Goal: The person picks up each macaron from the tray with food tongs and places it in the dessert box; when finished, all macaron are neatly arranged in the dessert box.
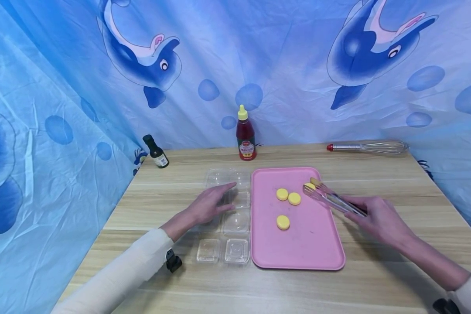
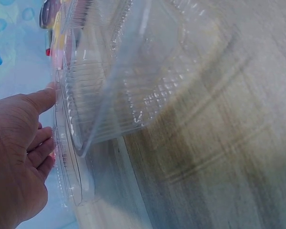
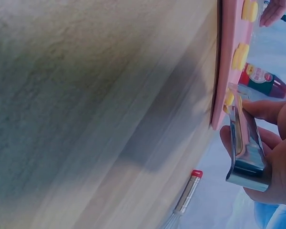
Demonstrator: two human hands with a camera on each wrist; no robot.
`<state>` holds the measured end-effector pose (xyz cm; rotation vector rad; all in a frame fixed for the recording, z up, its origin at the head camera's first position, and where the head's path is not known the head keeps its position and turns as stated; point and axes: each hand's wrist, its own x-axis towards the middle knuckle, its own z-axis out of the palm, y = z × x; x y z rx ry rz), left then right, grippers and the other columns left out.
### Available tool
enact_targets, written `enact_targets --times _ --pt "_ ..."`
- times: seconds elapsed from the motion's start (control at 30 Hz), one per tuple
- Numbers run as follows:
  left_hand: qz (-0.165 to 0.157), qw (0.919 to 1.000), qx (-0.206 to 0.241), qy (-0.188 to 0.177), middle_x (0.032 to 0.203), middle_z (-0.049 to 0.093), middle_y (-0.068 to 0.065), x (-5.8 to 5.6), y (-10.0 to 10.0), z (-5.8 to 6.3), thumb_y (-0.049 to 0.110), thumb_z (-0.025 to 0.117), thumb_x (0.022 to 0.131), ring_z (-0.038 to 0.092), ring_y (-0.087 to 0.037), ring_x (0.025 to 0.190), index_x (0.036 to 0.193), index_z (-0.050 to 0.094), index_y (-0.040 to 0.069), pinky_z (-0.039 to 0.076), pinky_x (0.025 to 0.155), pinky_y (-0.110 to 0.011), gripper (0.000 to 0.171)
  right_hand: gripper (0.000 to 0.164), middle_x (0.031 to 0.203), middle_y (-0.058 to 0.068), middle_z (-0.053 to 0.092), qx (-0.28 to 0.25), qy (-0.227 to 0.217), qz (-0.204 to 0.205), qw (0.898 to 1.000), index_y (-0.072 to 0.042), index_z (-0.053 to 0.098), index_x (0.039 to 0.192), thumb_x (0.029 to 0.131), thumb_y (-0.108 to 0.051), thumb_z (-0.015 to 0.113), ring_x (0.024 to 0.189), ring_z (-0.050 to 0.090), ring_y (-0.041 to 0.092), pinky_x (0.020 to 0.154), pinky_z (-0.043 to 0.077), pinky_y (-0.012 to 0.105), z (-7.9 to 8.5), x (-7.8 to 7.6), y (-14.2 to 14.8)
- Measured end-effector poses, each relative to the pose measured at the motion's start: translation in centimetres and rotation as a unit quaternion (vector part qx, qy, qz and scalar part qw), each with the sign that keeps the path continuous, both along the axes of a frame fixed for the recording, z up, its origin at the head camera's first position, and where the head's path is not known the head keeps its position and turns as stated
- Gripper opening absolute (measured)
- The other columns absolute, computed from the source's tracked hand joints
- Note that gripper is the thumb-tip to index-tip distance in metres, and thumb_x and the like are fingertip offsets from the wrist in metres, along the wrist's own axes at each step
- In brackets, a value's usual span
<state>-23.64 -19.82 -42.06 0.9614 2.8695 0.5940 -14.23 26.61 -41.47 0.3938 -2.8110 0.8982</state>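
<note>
My right hand (image 1: pixel 382 218) grips a pair of metal tongs (image 1: pixel 336 200). Their tips are around a yellow macaron (image 1: pixel 309 186) at the right edge of the pink tray (image 1: pixel 314 244). Other macarons lie on the tray: two side by side, one of them the left macaron (image 1: pixel 281 194), and a lone macaron (image 1: pixel 283 222) nearer me. Over the clear plastic containers (image 1: pixel 237 222) is my left hand (image 1: pixel 209 204), thumb and index finger extended. In the left wrist view its thumb is right at the rim of a clear container (image 2: pixel 100 95), and no object shows in its grasp.
A sauce bottle (image 1: pixel 246 137) with a yellow cap stands behind the tray. To its left is a small dark bottle (image 1: pixel 155 152). A whisk (image 1: pixel 369 147) lies along the back right edge of the wooden table (image 1: pixel 161 187). A blue dolphin-print curtain (image 1: pixel 290 65) hangs behind.
</note>
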Motion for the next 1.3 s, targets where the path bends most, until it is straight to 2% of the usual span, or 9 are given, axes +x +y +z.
enact_targets --times 0.1,0.27,0.37,0.47,0.53,0.6,0.83,1.07,1.3 --pt "0.000 1.0000 -0.005 -0.001 0.159 0.050 -0.018 0.0 0.0 0.0 0.028 0.078 0.099 0.049 -0.037 0.146 0.161 0.043 0.004 0.037 0.123 -0.051 0.075 0.045 0.081 0.006 0.070 -0.005 0.015 0.006 1.000 0.002 0.072 0.132 0.090 -0.007 0.083 0.057 0.042 0.006 0.048 0.034 0.026 0.3 -0.1 -0.2" --pt "0.004 0.9999 -0.011 -0.012 0.161 0.048 -0.017 0.0 0.1 0.2 0.029 0.077 0.100 0.047 -0.035 0.147 0.162 0.042 0.005 0.035 0.125 -0.050 0.075 0.044 0.102 0.017 0.078 -0.005 0.017 0.012 1.000 0.002 0.072 0.133 0.091 -0.007 0.083 0.061 0.044 0.010 0.051 0.034 0.025 1.3 -0.6 -1.1" --pt "0.005 0.9998 -0.011 -0.013 0.161 0.048 -0.016 -0.1 0.1 0.3 0.029 0.077 0.100 0.047 -0.035 0.148 0.162 0.042 0.005 0.035 0.125 -0.049 0.075 0.046 0.088 0.009 0.075 -0.007 0.012 0.024 1.000 0.001 0.072 0.134 0.091 -0.010 0.084 0.060 0.040 0.009 0.049 0.031 0.027 2.0 -1.1 -2.2" --pt "0.008 0.9998 -0.012 -0.016 0.162 0.047 -0.015 -0.2 0.0 0.4 0.029 0.077 0.100 0.046 -0.034 0.149 0.162 0.041 0.006 0.034 0.125 -0.049 0.076 0.046 0.067 -0.005 0.058 -0.015 0.018 0.040 0.999 -0.002 0.073 0.134 0.090 -0.008 0.085 0.056 0.035 0.006 0.047 0.031 0.026 2.5 -1.5 -3.4" --pt "0.009 0.9997 -0.012 -0.018 0.162 0.047 -0.015 -0.2 0.0 0.4 0.030 0.077 0.100 0.045 -0.034 0.149 0.163 0.041 0.006 0.033 0.126 -0.049 0.076 0.045 0.062 -0.008 0.051 -0.024 0.020 0.051 0.998 -0.003 0.073 0.134 0.090 -0.005 0.084 0.054 0.032 0.006 0.045 0.032 0.026 2.6 -1.8 -4.4" --pt "0.009 0.9997 -0.013 -0.018 0.162 0.047 -0.015 -0.1 0.0 0.3 0.030 0.077 0.100 0.045 -0.034 0.149 0.163 0.041 0.007 0.034 0.126 -0.049 0.076 0.045 0.062 -0.007 0.050 -0.035 0.019 0.062 0.997 -0.004 0.074 0.133 0.089 -0.001 0.083 0.054 0.033 0.006 0.045 0.033 0.025 2.8 -2.0 -5.4" --pt "0.006 0.9998 -0.018 -0.012 0.162 0.047 -0.016 -0.2 0.1 0.2 0.031 0.077 0.100 0.046 -0.034 0.149 0.162 0.041 0.006 0.034 0.126 -0.049 0.077 0.044 0.085 0.000 0.074 -0.056 0.021 0.111 0.992 -0.004 0.075 0.131 0.088 -0.002 0.084 0.063 0.043 0.011 0.053 0.036 0.025 2.9 -2.8 -8.7" --pt "0.003 0.9998 -0.018 -0.010 0.161 0.048 -0.017 -0.2 0.3 0.3 0.029 0.077 0.100 0.047 -0.035 0.148 0.162 0.041 0.005 0.035 0.125 -0.049 0.076 0.043 0.084 -0.003 0.071 -0.071 -0.002 0.142 0.987 -0.004 0.075 0.132 0.089 -0.001 0.083 0.064 0.046 0.011 0.056 0.038 0.024 2.1 -3.5 -11.2" --pt "0.000 0.9998 -0.018 -0.007 0.161 0.048 -0.018 0.0 0.4 0.5 0.028 0.077 0.100 0.048 -0.036 0.147 0.162 0.041 0.004 0.036 0.124 -0.051 0.076 0.044 0.097 0.008 0.079 -0.066 0.003 0.149 0.987 -0.001 0.075 0.130 0.087 0.003 0.083 0.062 0.047 0.009 0.054 0.037 0.024 1.7 -3.6 -12.8"
